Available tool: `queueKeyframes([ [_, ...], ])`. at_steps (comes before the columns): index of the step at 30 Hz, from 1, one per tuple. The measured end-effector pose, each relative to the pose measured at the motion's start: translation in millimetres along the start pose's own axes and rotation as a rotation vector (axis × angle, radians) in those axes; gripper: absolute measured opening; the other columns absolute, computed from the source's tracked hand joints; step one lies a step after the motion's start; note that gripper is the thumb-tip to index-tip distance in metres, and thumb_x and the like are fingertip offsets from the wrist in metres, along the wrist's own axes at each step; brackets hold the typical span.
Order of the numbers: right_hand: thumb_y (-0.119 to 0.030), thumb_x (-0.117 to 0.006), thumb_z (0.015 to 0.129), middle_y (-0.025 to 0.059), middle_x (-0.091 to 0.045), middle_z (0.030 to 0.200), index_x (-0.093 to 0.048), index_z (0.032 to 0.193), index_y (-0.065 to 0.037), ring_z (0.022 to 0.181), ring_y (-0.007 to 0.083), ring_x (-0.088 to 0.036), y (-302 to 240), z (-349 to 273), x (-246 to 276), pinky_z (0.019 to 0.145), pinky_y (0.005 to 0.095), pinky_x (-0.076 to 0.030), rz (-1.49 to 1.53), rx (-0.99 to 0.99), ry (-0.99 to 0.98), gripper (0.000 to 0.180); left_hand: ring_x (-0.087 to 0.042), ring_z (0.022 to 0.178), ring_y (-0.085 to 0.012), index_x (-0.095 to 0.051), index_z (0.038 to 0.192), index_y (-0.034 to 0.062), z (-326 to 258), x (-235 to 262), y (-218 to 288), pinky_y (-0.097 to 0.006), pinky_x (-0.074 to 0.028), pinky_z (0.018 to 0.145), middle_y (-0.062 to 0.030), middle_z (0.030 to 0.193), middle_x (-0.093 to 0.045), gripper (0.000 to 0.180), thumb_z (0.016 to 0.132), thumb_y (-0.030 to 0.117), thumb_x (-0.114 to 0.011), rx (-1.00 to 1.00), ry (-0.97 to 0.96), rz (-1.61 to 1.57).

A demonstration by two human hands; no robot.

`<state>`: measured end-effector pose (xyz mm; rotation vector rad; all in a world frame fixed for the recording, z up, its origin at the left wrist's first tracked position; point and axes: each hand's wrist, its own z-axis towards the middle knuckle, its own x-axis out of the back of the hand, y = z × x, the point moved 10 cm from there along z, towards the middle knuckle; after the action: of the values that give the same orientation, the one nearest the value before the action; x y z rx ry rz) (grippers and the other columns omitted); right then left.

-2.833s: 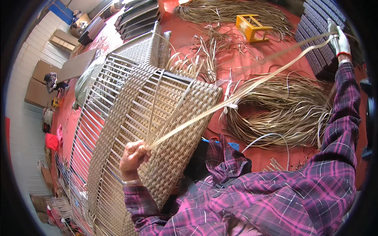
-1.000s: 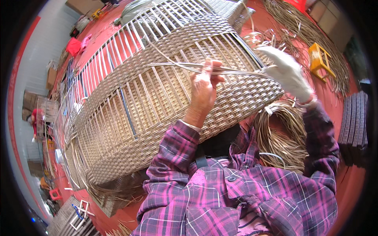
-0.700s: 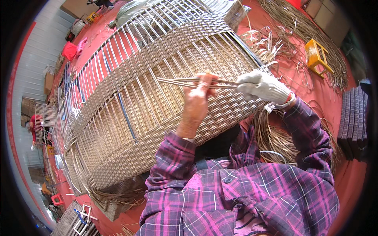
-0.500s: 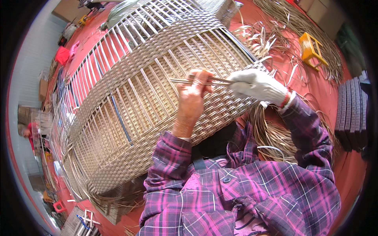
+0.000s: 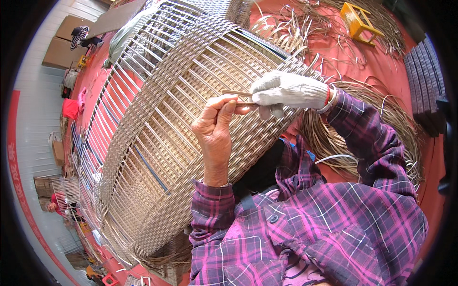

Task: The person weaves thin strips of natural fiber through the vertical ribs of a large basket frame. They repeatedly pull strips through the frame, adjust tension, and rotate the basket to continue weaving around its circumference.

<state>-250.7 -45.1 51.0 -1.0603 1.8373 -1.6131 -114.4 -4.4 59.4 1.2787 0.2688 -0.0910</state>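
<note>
A large curved piece of woven wicker furniture (image 5: 176, 190) in tan and brown lies before me, with parallel spokes crossing its open bands. Above its right part, my bare left hand (image 5: 215, 126) pinches brown flat wicker strips (image 5: 241, 93) between thumb and fingers. My right hand (image 5: 286, 93), in a white knitted glove, is closed on the same strips close to the left fingertips. Short strip ends stick out toward the left, over the weave. The glove hides the other part of the strips.
Bundles of loose wicker strips (image 5: 334, 128) lie on the red floor at right. A yellow stool (image 5: 361, 24) stands at the far right, above stacked grey woven panels (image 5: 424, 81). Bare metal frame bars (image 5: 112, 90) extend at left. Another person (image 5: 55, 204) is at the far left.
My view has turned, so the furniture appears shifted. The hands have come closer together on the strips, and less of the strips sticks out past the left fingers.
</note>
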Motion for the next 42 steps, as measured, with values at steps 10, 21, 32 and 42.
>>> queueKeyframes([
  [10,-0.048,-0.054,0.094,-0.0002,-0.060,0.061,-0.066,0.089,-0.007,0.058,0.0105,-0.056,19.8,-11.3,-8.3,0.056,0.0283,-0.045,-0.208,-0.073,-0.168,0.043,-0.057,0.065,-0.0073,-0.065,0.111,-0.0030,-1.0,-16.2,-10.8,-0.020,-0.047,0.060,-0.0041,0.083,-0.063,0.020,0.093,0.001,-0.061,0.013,0.013,0.224],
  [21,-0.034,-0.070,0.080,0.0056,-0.063,0.070,-0.070,0.089,-0.017,0.063,0.0271,-0.062,-21.4,-46.7,72.2,0.057,0.0370,-0.049,-0.902,0.454,0.599,0.019,-0.056,0.054,-0.0061,-0.065,0.100,0.0002,25.7,-76.0,-23.0,-0.020,-0.044,0.051,-0.0048,0.073,-0.064,0.009,0.092,0.000,-0.061,-0.001,-0.162,0.475],
  [32,-0.019,-0.061,0.082,0.0068,-0.067,0.073,-0.071,0.086,-0.013,0.065,0.0265,-0.065,32.8,-55.0,162.7,0.058,0.0388,-0.052,-0.905,0.123,0.889,0.012,-0.061,0.063,-0.0131,-0.051,0.124,-0.0041,79.0,-100.0,-107.3,-0.027,-0.053,0.060,-0.0146,0.088,-0.067,0.030,0.097,0.009,-0.055,0.548,-0.195,0.055],
  [42,-0.018,-0.060,0.082,0.0096,-0.068,0.083,-0.071,0.091,-0.012,0.079,0.0267,-0.066,50.4,-1.6,167.3,0.071,0.0382,-0.052,-0.778,0.224,0.649,0.016,-0.055,0.060,-0.0127,-0.050,0.106,0.0029,105.0,-125.8,-160.3,-0.037,-0.055,0.067,-0.0147,0.087,-0.061,0.014,0.094,0.002,-0.055,0.924,-0.266,-0.515],
])
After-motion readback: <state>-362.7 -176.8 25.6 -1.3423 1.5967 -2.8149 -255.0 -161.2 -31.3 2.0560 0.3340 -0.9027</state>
